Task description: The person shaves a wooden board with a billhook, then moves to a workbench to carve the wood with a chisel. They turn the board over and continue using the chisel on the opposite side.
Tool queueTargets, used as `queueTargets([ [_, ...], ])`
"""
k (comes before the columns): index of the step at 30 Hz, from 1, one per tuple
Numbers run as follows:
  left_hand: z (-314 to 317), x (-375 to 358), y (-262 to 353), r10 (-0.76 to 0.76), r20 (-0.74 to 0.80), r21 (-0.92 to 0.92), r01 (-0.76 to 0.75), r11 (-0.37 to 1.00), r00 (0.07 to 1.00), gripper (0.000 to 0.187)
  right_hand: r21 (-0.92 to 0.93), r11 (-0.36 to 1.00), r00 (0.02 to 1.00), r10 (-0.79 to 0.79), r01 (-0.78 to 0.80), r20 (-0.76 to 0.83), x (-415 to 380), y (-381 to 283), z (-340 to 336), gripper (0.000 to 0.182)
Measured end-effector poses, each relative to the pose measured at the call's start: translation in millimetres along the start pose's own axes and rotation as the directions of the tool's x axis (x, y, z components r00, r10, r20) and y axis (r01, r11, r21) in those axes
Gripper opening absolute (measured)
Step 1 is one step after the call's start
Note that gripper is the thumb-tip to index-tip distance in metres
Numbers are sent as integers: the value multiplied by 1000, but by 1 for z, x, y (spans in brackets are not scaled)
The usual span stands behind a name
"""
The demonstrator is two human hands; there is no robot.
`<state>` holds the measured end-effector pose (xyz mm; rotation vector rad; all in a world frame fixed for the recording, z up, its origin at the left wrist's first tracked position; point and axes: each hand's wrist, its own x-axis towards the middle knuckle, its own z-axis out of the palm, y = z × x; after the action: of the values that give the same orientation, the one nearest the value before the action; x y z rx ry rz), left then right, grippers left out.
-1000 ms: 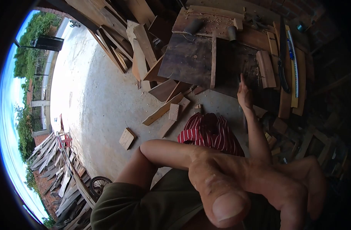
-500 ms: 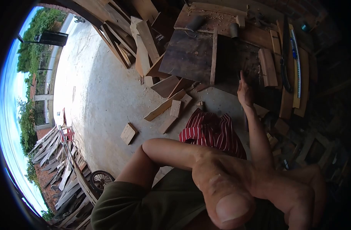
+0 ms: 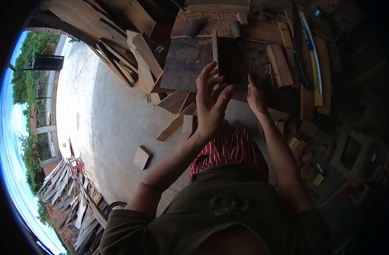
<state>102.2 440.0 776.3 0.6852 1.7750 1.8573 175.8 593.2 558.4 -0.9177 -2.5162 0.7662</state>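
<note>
My left hand point(image 3: 210, 104) is raised over the near edge of the workbench, fingers spread and a little bent, holding nothing. Behind its fingertips stands a narrow wooden strip point(image 3: 215, 44) across the dark board point(image 3: 179, 63) on the bench. My right hand point(image 3: 256, 97) is just to the right, at the front of the dark bench surface, with its fingers stretched forward. Part of its palm side is hidden. To its right lies a thick wooden block point(image 3: 280, 66).
Two dark cylinders point(image 3: 236, 29) and wood shavings lie on the bench's far part. On the right are a long dark tool point(image 3: 303, 76) and a blue-and-white toothed strip point(image 3: 312, 55). Boards point(image 3: 145, 55) lean at left; offcuts point(image 3: 141, 157) lie on the concrete floor.
My left hand has come down from close to the camera and reached forward to the bench. My right hand stays near the bench front. The view has shifted, so the bench sits further left.
</note>
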Motion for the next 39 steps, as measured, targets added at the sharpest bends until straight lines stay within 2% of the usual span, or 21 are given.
queueTargets([
  [1,-18,1,-53,29,-211,277,31,960,977,85,-62,996,994,73,-68,77,1,-6,-5,50],
  [3,-41,-1,-134,-86,-342,402,229,886,936,99,-1,994,989,108,-108,97,4,-8,-10,52],
  [4,-44,0,-157,-88,-320,411,222,884,943,99,28,995,992,92,-95,86,3,-8,-10,52],
  [6,-36,5,-182,169,-71,681,-76,728,983,90,63,997,997,52,-55,56,0,-6,-9,50],
  [7,-32,12,-186,171,-66,679,-81,729,983,90,61,996,997,55,-59,52,-1,-5,-8,50],
  [9,-27,30,-193,-110,-237,437,207,875,965,71,92,996,1000,12,-12,-1,-1,-4,-5,49],
  [10,-24,36,-195,-90,-334,397,227,889,938,51,88,996,1000,7,-7,-7,-2,-4,-3,49],
  [11,-31,38,-195,-222,-330,268,317,910,918,45,80,997,1000,3,-2,-18,-3,-2,-2,48],
  [13,-35,42,-184,-250,-261,-53,245,968,932,37,74,997,999,3,0,-36,1,-5,-10,47],
  [14,-42,44,-179,-341,-252,-54,339,939,905,38,50,998,999,43,-43,7,1,-7,-13,47],
  [15,-46,42,-173,-342,-268,-55,340,939,901,38,26,997,995,77,-78,57,-1,-9,-12,47],
  [17,-51,48,-161,-492,-255,-343,398,851,832,35,26,999,997,30,-32,66,0,-8,-9,49],
  [18,-62,51,-158,-565,-122,-433,468,770,816,33,15,999,997,35,-36,62,0,-8,-10,49],
  [19,-69,53,-158,-562,-131,-442,460,770,817,33,2,999,997,43,-43,58,0,-7,-10,49],
  [21,-75,56,-156,-580,-13,-584,464,666,815,32,-22,999,996,48,-46,74,0,-7,-11,49],
  [29,-84,61,-142,-618,0,-693,446,566,786,42,-54,998,991,44,-37,124,1,-9,-12,49],
  [31,-86,62,-140,-619,48,-713,461,529,784,29,-59,998,999,-36,36,-2,1,-5,-5,51],
  [35,-79,59,-138,-637,-44,-674,448,588,770,31,-57,998,999,-15,17,34,1,-6,-7,51],
  [37,-73,54,-142,-488,-127,-349,421,837,864,40,-35,999,994,41,-37,100,1,-11,-12,49],
  [38,-67,51,-146,-465,-197,-188,432,882,863,39,-42,998,994,45,-41,98,1,-14,-13,49],
  [39,-64,50,-158,-469,-185,-193,436,879,863,39,-45,998,994,50,-46,101,1,-15,-14,49],
])
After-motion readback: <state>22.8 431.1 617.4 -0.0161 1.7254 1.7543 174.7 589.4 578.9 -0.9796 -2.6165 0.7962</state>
